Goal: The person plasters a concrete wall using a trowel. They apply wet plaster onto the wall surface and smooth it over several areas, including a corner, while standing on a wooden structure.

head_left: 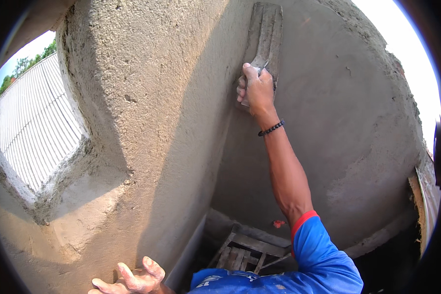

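My right hand [257,90] is closed round the handle of a long plastering float [266,34], smeared with grey mortar. The float stands nearly upright against the smooth grey plastered wall [323,98], close to the inside corner. Its handle is mostly covered by my fingers. My right arm is stretched far up, with a dark bead bracelet at the wrist. Low at the left, my left hand [132,279] has its fingers apart and holds nothing. It is nearest to the rough, sunlit left wall [147,98], and whether it touches it I cannot tell.
A rough-edged opening in the left wall shows a corrugated roof [36,122] and greenery. Below me a wooden slatted frame [240,252] stands by the corner. The right wall's upper edge [397,63] is ragged against bright sky. A board-like piece [426,196] sticks out at the right.
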Action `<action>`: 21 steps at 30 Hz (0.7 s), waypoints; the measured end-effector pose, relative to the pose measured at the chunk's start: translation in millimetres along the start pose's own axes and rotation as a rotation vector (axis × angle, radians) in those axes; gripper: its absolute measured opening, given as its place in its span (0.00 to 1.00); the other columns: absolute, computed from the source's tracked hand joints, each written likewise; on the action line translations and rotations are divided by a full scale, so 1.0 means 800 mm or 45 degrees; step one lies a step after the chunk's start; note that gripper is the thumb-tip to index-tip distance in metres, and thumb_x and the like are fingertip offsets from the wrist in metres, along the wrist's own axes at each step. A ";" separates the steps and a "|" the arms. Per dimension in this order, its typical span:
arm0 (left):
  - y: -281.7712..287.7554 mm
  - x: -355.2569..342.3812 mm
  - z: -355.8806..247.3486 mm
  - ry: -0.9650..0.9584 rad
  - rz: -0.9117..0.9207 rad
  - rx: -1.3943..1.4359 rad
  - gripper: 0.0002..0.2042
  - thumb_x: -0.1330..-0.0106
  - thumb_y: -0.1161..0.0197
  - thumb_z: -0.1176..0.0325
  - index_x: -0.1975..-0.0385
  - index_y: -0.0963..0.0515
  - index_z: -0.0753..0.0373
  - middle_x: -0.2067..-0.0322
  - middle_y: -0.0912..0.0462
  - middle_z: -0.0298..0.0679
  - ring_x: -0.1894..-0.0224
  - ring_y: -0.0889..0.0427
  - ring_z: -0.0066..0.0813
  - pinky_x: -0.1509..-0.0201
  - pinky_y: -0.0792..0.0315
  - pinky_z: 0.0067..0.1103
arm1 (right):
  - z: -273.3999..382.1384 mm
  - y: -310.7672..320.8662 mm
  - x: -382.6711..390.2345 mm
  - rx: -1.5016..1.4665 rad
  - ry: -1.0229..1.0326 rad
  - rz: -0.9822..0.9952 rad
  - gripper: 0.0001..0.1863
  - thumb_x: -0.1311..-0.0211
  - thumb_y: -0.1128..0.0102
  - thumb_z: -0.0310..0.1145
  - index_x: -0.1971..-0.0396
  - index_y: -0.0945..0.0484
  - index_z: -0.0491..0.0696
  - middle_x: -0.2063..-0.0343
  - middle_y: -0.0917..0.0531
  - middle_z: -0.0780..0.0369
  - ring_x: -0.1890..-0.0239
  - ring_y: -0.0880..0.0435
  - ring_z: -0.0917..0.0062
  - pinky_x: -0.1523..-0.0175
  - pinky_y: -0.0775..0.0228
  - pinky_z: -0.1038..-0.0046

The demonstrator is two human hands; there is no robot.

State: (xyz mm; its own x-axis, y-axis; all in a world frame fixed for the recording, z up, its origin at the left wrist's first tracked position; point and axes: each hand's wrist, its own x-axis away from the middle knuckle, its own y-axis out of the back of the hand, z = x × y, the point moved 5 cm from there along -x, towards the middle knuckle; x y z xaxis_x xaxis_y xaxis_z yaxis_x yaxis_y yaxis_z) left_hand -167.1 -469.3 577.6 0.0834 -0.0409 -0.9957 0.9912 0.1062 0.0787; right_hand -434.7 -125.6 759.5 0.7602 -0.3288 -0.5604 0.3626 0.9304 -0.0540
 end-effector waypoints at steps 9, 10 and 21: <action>-0.004 -0.001 -0.001 0.028 -0.026 0.067 0.23 0.28 0.48 0.48 0.41 0.29 0.57 0.31 0.47 0.62 0.25 0.63 0.64 0.31 0.63 0.63 | 0.008 0.153 0.075 -0.221 0.207 -0.352 0.12 0.29 0.50 0.38 0.69 0.35 0.47 0.83 0.30 0.63 0.86 0.30 0.78 0.84 0.34 0.72; -0.001 -0.001 0.003 0.039 -0.043 0.055 0.23 0.28 0.48 0.48 0.41 0.29 0.57 0.31 0.47 0.62 0.25 0.63 0.64 0.31 0.63 0.63 | 0.011 0.149 0.089 -0.230 0.223 -0.340 0.12 0.29 0.50 0.38 0.69 0.35 0.47 0.83 0.30 0.63 0.86 0.30 0.78 0.84 0.34 0.72; -0.002 -0.011 -0.006 -0.023 -0.026 0.073 0.24 0.28 0.49 0.50 0.39 0.31 0.58 0.31 0.48 0.63 0.25 0.62 0.62 0.30 0.62 0.61 | 0.119 0.010 -0.012 0.096 0.150 -0.048 0.14 0.29 0.48 0.40 0.65 0.29 0.43 0.79 0.26 0.64 0.83 0.25 0.81 0.80 0.25 0.76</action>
State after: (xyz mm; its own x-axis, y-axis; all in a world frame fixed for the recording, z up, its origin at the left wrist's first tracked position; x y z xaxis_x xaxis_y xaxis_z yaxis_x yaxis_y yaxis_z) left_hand -170.4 -464.3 586.3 0.0643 -0.0604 -0.9961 0.9970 0.0478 0.0615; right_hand -388.3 -130.6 842.9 0.6784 -0.3377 -0.6525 0.4323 0.9016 -0.0171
